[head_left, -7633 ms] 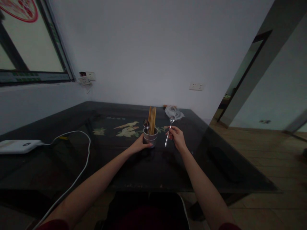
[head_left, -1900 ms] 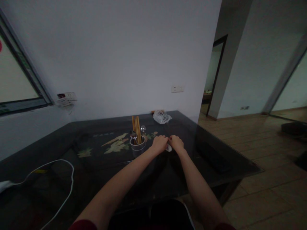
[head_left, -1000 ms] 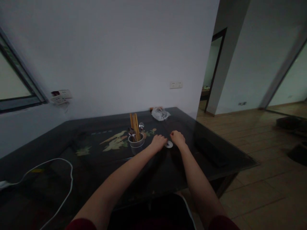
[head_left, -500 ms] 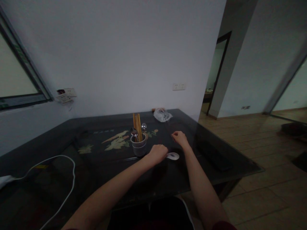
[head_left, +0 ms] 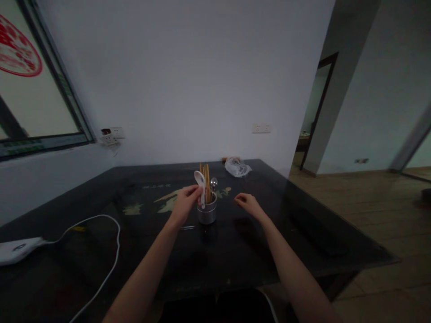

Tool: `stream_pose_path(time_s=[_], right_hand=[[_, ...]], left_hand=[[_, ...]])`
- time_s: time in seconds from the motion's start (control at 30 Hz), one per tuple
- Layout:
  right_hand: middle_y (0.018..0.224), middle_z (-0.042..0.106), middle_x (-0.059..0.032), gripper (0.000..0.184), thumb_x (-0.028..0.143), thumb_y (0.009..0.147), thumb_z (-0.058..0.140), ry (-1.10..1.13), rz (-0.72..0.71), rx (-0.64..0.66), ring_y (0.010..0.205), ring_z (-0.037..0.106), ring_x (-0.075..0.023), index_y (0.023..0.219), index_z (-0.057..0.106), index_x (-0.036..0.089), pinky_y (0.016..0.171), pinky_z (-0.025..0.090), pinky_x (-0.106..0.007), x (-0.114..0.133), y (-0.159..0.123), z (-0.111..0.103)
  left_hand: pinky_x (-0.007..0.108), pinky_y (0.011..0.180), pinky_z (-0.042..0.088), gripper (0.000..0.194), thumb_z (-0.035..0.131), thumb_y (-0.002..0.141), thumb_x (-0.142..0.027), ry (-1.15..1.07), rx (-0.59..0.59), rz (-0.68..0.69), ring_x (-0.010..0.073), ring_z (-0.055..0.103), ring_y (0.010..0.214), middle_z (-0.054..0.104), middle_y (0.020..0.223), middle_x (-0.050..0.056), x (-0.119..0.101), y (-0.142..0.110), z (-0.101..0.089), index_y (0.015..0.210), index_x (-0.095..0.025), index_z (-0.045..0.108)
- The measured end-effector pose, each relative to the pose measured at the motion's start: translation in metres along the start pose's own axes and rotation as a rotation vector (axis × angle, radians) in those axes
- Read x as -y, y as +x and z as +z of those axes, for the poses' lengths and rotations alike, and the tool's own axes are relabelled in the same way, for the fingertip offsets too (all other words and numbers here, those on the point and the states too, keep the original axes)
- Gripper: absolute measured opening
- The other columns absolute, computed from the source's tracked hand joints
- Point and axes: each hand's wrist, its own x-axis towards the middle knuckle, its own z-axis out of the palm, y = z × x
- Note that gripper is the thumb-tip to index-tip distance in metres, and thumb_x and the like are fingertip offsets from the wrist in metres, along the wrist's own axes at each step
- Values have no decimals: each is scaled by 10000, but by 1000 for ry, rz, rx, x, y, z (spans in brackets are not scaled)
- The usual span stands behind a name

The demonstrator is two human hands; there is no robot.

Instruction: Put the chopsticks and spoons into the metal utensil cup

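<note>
My left hand (head_left: pixel 183 202) is closed on a white soup spoon (head_left: pixel 199 178), pinching its handle. The spoon stands bowl-up in front of the grey cup (head_left: pixel 206 216), its handle end at about the height of the rim; I cannot tell whether it touches. Wooden chopsticks (head_left: pixel 206 172) rise from the cup, and a shiny metal spoon (head_left: pixel 213 182) leans beside them. Another metal spoon seen earlier is hidden behind my hand and the white spoon. To the right of the cup, above the table, my right hand (head_left: pixel 248 204) has its fingers curled together with nothing visible in them.
A crumpled clear plastic bag (head_left: pixel 237 168) lies at the back of the dark table (head_left: pixel 215 269). A white device (head_left: pixel 20 250) with a white cable (head_left: pixel 118 242) is on the left. On the right is a flat black object (head_left: pixel 316 233).
The metal spoon that my right hand held at first now stands in the cup. My left hand has lifted the white spoon off the table and carried it left to the cup, turning it upright.
</note>
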Motion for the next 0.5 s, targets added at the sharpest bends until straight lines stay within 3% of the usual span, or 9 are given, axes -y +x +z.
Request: stream_pose_path(time_s=[0.13,0.27,0.4,0.5], right_hand=[[791,662,-28,273,282,769,596,266,-99,173,680,608,-131,999,629,138,615,474,-225,20,-3,9],[855,642,-26,451,265,702,692,297,-78,295,672,592,-120,1122,570,157,586,484,-224,37,3,14],[1052,600,-75,728,228,589,793,226,-79,296,786,602,-140,1247,489,159,698,507,-275,45,5,23],[1111,586,-91,806,223,570,809,282,-124,276,968,583,-192,1292,455,170,848,481,-345,49,-1,34]], left_hand=[[204,515,406,428,661,702,-499,-104,-158,31,83,483,526,614,646,13,7,7,-14,878,-111,696],[204,521,416,405,676,681,-496,-29,-209,39,94,507,535,609,624,4,18,10,-18,800,-109,681],[209,537,441,367,668,696,-469,6,-218,61,107,544,554,631,651,13,25,12,-18,801,-118,654],[222,553,465,340,654,718,-453,37,-188,56,123,568,564,629,630,15,27,12,-17,789,-121,646]])
